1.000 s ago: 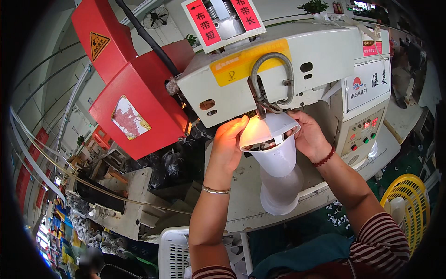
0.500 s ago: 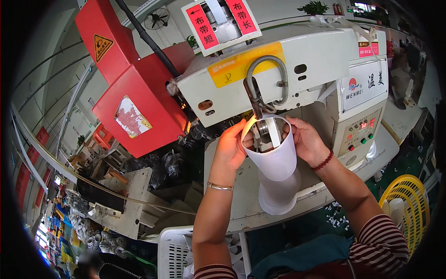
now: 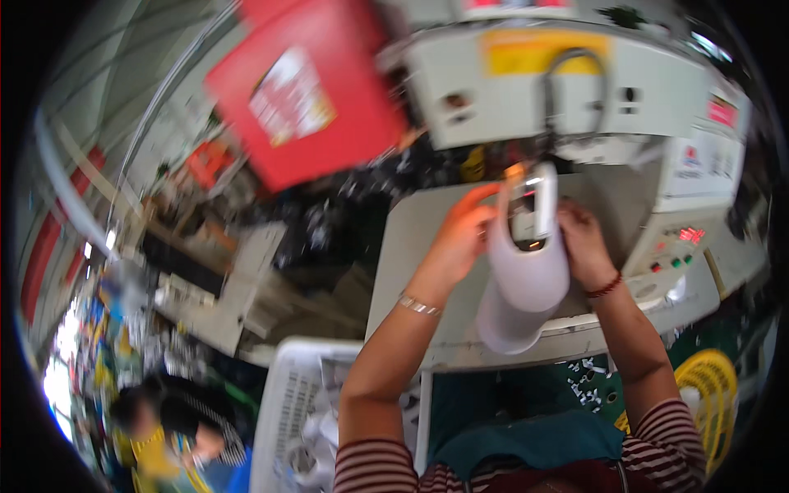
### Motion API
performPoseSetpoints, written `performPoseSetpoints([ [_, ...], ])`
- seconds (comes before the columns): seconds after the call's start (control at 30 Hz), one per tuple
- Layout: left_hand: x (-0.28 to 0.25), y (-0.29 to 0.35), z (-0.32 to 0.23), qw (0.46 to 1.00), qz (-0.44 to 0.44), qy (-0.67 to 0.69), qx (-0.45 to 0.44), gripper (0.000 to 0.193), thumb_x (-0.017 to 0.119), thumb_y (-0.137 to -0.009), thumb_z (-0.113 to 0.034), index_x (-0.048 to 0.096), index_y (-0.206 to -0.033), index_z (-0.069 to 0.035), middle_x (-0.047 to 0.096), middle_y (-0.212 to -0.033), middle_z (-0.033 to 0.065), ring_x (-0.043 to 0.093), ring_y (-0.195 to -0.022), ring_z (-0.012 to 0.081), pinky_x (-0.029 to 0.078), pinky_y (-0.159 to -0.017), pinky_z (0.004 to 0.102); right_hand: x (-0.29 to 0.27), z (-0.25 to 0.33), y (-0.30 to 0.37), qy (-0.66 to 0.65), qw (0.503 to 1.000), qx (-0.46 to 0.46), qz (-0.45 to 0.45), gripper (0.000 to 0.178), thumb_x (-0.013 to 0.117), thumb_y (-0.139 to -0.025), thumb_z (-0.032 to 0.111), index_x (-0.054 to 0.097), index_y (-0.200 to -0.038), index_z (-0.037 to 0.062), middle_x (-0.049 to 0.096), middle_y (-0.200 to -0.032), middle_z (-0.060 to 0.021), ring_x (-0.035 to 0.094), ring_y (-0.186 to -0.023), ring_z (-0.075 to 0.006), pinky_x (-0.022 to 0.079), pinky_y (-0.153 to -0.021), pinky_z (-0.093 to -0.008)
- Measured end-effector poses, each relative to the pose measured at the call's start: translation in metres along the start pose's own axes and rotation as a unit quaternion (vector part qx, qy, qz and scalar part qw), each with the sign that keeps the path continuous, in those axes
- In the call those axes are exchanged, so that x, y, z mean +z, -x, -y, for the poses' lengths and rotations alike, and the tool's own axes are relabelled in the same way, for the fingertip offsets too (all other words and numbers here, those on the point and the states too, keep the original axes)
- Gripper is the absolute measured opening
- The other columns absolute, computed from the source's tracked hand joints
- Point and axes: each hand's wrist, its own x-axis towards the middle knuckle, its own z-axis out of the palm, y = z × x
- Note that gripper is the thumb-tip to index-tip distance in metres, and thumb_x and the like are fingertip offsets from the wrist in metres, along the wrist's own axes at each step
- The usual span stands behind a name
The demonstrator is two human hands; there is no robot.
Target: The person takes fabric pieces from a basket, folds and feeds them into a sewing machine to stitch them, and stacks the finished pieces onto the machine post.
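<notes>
A white tubular piece (image 3: 529, 275) with a wide open mouth hangs between my hands, its mouth around a metal part of the machine. Its lower end narrows, then widens again, over the pale worktable (image 3: 444, 271). My left hand (image 3: 462, 234) grips the rim on the left, thumb and fingers closed on it and tinted orange by a glow. On the opposite side my right hand (image 3: 585, 245) has its curled fingers against the rim. Motion blur softens both hands, and the tube hides some fingertips. A grey hose (image 3: 604, 78) loops on the machine just above.
The beige machine arm (image 3: 657, 99) spans the top, with a control box (image 3: 686, 238) at right. A red housing (image 3: 316, 90) juts in at upper left. Beside me stand a white basket (image 3: 279, 411) of white pieces and a yellow basket (image 3: 708, 386). Another person (image 3: 177, 419) is at lower left.
The view has shifted, so the machine now sits higher and further right. The tube's mouth looks narrower and more turned. Both hands stay at its rim. Another person shows more fully at lower left.
</notes>
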Motion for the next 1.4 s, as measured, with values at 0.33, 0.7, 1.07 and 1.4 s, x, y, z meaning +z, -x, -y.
performPoseSetpoints([
  [0.33,0.001,-0.007,0.060,0.943,-0.112,-0.180,0.256,0.030,0.045,-0.088,-0.016,0.046,-0.116,-0.006,0.058,-0.087,0.0098,0.057,-0.072,0.0175,0.046,-0.064,0.0325,-0.023,-0.030,-0.007,0.276,0.940,-0.199,0.035,0.027,0.038,-0.094,0.011,0.051,-0.110,-0.0060,0.061,-0.091,-0.0073,0.056,-0.079,-0.0101,0.045,-0.070,-0.0235],
  [0.7,-0.107,0.212,0.115,0.686,-0.397,-0.587,0.163,0.035,0.062,-0.068,-0.001,0.058,-0.102,-0.008,0.053,-0.100,0.0140,0.053,-0.095,0.0288,0.045,-0.079,0.0367,-0.039,-0.017,0.068,0.465,0.856,-0.227,-0.009,0.020,0.052,-0.087,0.009,0.056,-0.106,0.0018,0.058,-0.093,-0.0029,0.047,-0.072,-0.0072,0.039,-0.061,-0.0213],
  [1.07,-0.121,0.403,0.135,0.606,-0.419,-0.624,-0.262,0.034,0.065,-0.070,-0.034,0.061,-0.093,-0.010,0.058,-0.094,0.0078,0.059,-0.083,0.0274,0.047,-0.070,0.0372,0.074,-0.086,0.165,0.266,0.813,-0.205,0.475,0.019,0.057,-0.074,-0.001,0.057,-0.091,0.0062,0.055,-0.067,-0.0057,0.055,-0.053,-0.0201,0.042,-0.046,-0.0306],
  [1.4,-0.102,0.401,0.165,0.703,-0.369,-0.546,-0.268,0.028,0.067,-0.071,-0.024,0.062,-0.094,-0.008,0.059,-0.076,0.0064,0.058,-0.065,0.0164,0.046,-0.060,0.0290,0.135,-0.226,0.245,0.318,0.607,-0.206,0.699,0.035,0.061,-0.072,0.016,0.051,-0.104,0.0058,0.053,-0.096,-0.0127,0.059,-0.073,-0.0276,0.047,-0.060,-0.0386],
])
